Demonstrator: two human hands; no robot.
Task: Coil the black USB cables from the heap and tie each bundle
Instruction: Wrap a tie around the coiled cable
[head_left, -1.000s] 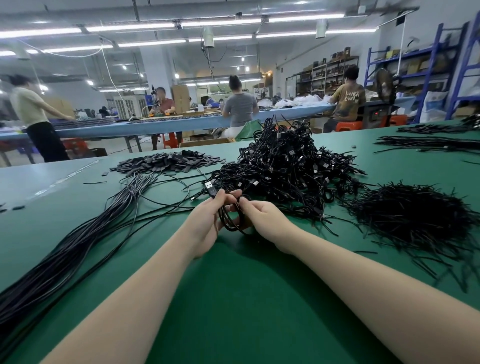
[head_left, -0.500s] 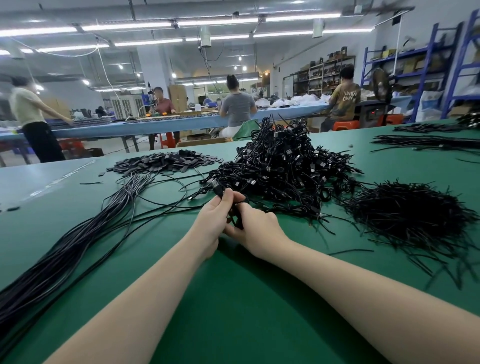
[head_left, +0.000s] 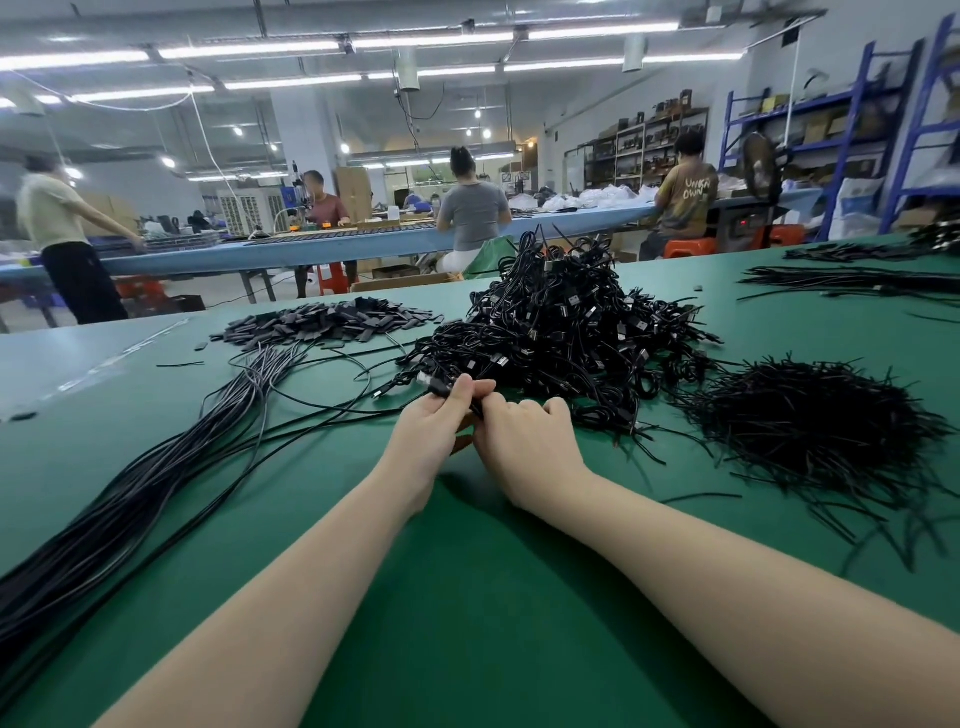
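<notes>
Green worktop (head_left: 467, 597); your two forearms reach from its near edge to its middle; bare green runs between and either side of them all the way back to that edge.

Your left hand (head_left: 431, 426): grip pinching a coiled black cable bundle (head_left: 441, 387), thumb and fingers curled round it, a plug end poking out toward the left edge.

Your right hand (head_left: 524, 441): touching the left, fingers curled at the same bundle; exactly what they pinch is hidden between the hands.

Heap of finished coils (head_left: 561, 332): tall black mound, just beyond your hands, centre of the worktop toward the far edge; its fringe touches your fingers.

Loose straight cables (head_left: 156, 467): long sheaf running from the near-left corner diagonally up to the middle; a few strands curve across to your hands.

Black ties (head_left: 810, 421): bristly pile to the right of the heap, stray pieces scattered toward the right edge.

Flat black pieces (head_left: 332, 322): low pile by the far edge, left of the heap.

More cable bunches (head_left: 852, 278): far-right corner.

Beyond the far edge: an aisle, then a long blue bench (head_left: 363, 241) with people working at it.
</notes>
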